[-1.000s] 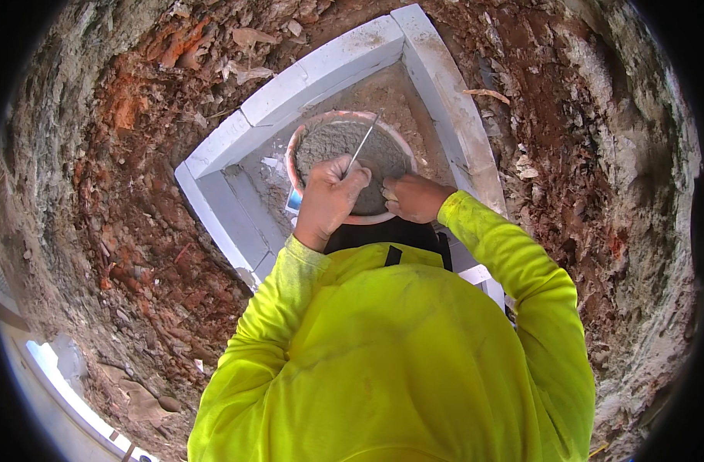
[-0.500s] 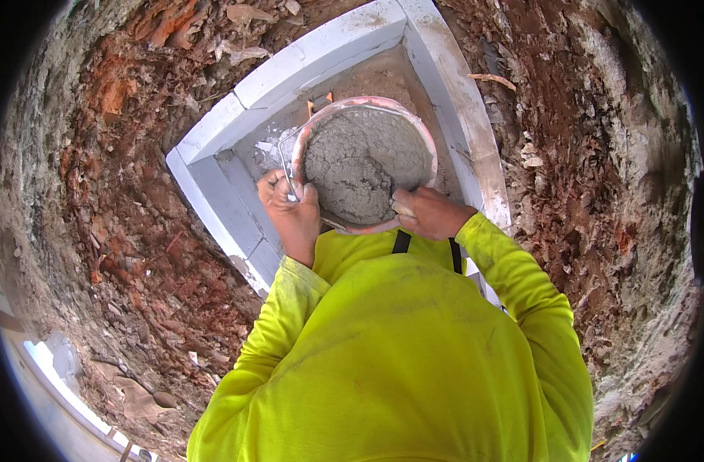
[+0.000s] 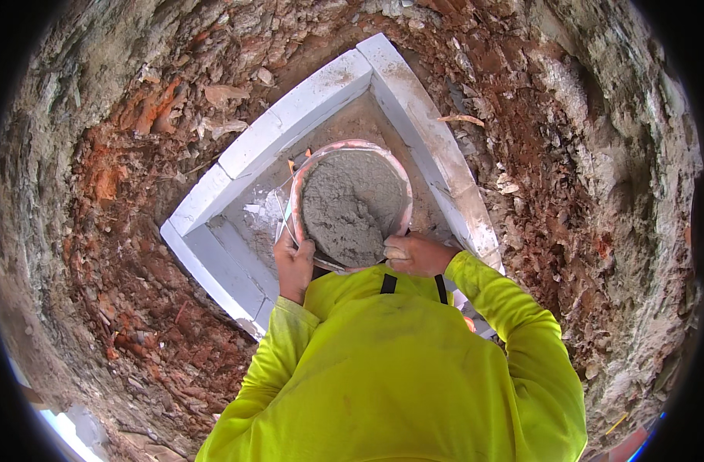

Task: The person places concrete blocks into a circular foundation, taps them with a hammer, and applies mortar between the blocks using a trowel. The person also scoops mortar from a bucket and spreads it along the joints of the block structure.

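A round bucket (image 3: 360,145) with a worn pinkish rim is full of wet grey mortar (image 3: 352,204), its surface lumpy and dented. My left hand (image 3: 293,266) is closed on the near left of the rim, beside the thin wire handle (image 3: 287,219) hanging on that side. On the near right, my right hand (image 3: 420,254) has its fingers curled over the rim, knuckles against the mortar. The bucket is close to my body; its underside is hidden, so I cannot tell whether it touches the ground.
Pale grey blocks (image 3: 294,123) form low angled walls around the bucket. Inside lie white fragments (image 3: 253,209) and a small orange-and-black object (image 3: 300,159) by the rim. Rough reddish earth (image 3: 148,269) rises all around, with a dry stick (image 3: 461,119) beyond the right wall.
My view has shifted, so the block walls sit lower in the picture. The bucket looks smaller against them and seems to have sunk. Both hands have stayed on it.
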`<state>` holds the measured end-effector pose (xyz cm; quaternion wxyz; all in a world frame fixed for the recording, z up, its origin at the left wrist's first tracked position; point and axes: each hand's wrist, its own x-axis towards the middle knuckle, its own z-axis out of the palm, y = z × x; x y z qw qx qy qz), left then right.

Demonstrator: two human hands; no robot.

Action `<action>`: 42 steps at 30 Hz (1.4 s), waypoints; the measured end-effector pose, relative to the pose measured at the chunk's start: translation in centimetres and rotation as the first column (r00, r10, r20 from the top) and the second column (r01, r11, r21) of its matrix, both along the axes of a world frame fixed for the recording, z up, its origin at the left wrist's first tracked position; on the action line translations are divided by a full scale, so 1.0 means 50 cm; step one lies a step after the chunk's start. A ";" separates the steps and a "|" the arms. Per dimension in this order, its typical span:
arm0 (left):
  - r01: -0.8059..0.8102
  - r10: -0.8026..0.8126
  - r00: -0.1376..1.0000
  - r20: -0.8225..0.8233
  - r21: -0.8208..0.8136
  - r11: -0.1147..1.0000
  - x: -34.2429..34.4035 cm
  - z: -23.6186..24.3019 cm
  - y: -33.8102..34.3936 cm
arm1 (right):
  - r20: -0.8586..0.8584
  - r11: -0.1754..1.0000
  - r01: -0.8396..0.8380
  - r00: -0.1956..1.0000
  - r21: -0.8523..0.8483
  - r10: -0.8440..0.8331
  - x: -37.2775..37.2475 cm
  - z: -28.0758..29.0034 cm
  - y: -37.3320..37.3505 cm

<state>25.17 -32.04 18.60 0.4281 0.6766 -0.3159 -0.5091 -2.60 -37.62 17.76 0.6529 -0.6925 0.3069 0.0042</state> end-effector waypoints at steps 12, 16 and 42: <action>0.042 -0.041 0.999 -0.005 0.140 0.989 0.054 0.020 -0.117 | -0.051 0.947 0.317 0.946 -0.054 -0.320 -0.059 0.112 -0.114; 0.104 -0.105 0.994 -0.001 0.164 0.981 0.102 0.009 -0.138 | -0.161 0.843 0.536 0.829 -0.047 -0.536 -0.078 0.141 -0.218; 0.100 -0.104 0.993 0.055 0.082 0.992 0.033 0.026 -0.142 | -0.453 0.831 -0.240 0.891 -0.502 -0.017 0.056 0.030 -0.188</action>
